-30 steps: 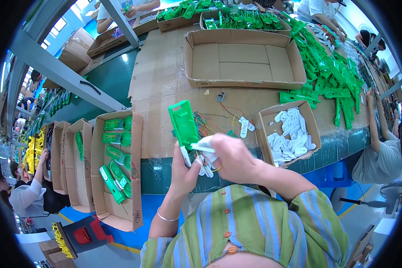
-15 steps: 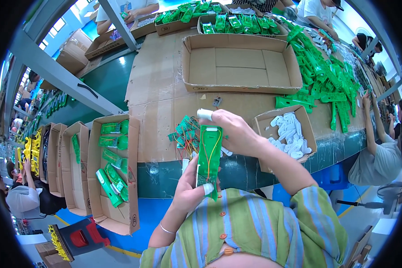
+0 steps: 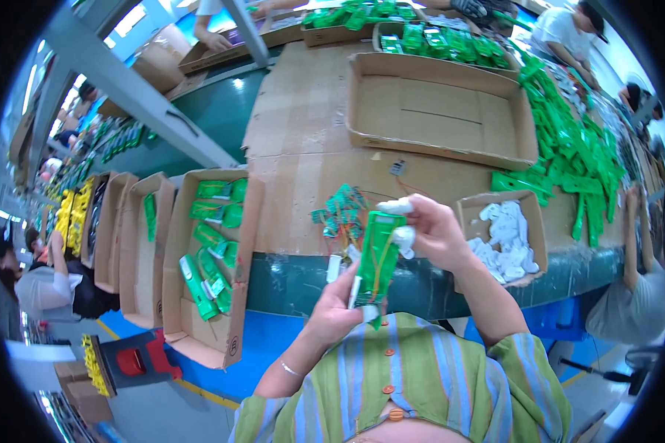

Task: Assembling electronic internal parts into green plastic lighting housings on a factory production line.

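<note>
A long green plastic housing (image 3: 380,255) with red and yellow wires along its inside is tilted in front of my chest. My left hand (image 3: 336,314) is closed round its lower end, the thumb in a white finger cot lying across it. At the upper end my right hand (image 3: 440,232) has its thumb and forefinger, both in white cots, against the housing's top and right edge. Beyond the housing lies a heap of small green circuit boards (image 3: 341,209) with wires. To the right, a small carton (image 3: 541,251) holds white plastic pieces (image 3: 506,232).
A shallow cardboard box (image 3: 443,151) stands on the cardboard-covered table. Green housings (image 3: 569,148) are piled at its right. At the left, a long box (image 3: 247,295) holds several green housings. A grey metal post (image 3: 137,92) slants across the upper left. People work around the table.
The view has shifted, so the scene sits farther right. My right thumb and forefinger have spread over the housing's upper end, and the housing leans more to the right.
</note>
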`<state>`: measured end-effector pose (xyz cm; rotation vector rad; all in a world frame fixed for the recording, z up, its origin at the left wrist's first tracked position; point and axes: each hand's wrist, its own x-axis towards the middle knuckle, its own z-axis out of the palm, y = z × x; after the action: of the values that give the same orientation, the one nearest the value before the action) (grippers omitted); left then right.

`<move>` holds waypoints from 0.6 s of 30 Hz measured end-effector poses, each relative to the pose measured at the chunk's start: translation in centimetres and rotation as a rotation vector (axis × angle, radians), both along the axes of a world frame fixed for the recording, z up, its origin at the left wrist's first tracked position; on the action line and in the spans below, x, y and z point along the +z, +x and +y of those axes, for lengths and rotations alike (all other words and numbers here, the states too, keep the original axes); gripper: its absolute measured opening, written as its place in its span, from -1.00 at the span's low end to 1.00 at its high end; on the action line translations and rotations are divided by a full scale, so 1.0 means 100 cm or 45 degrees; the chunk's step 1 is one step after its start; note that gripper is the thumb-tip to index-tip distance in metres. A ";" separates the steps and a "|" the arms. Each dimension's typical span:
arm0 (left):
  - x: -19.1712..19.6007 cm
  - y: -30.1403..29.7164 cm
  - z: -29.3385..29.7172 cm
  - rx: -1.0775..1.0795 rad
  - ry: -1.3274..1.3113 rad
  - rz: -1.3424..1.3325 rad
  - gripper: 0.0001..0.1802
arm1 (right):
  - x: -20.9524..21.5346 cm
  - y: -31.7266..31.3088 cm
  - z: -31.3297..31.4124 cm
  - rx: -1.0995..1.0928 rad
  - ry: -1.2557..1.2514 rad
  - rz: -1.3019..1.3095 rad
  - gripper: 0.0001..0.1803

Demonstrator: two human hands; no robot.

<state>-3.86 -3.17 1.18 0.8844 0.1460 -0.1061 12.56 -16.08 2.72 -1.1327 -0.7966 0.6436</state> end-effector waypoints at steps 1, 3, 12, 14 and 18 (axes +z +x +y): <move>-0.003 0.000 -0.001 -0.023 -0.051 -0.054 -0.17 | 0.004 -0.001 -0.001 0.025 -0.059 0.057 -0.62; 0.005 0.007 -0.002 -0.038 -0.058 -0.048 -0.17 | 0.008 0.001 -0.007 -0.006 -0.062 0.051 -0.63; -0.003 -0.006 0.163 1.089 1.135 0.179 -0.43 | 0.010 0.077 -0.092 -0.924 -0.424 -0.473 -0.85; -0.034 -0.033 0.222 1.120 1.954 0.395 -0.39 | 0.017 0.080 -0.128 -1.076 -0.631 -0.459 -0.85; 0.004 0.011 0.162 1.400 2.834 0.113 -0.46 | 0.006 0.069 -0.143 -0.848 -1.406 -1.126 -0.86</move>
<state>-2.80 13.07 1.58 2.8282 0.8966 1.3189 19.45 -30.33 3.33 -2.6477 -0.6845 -0.0975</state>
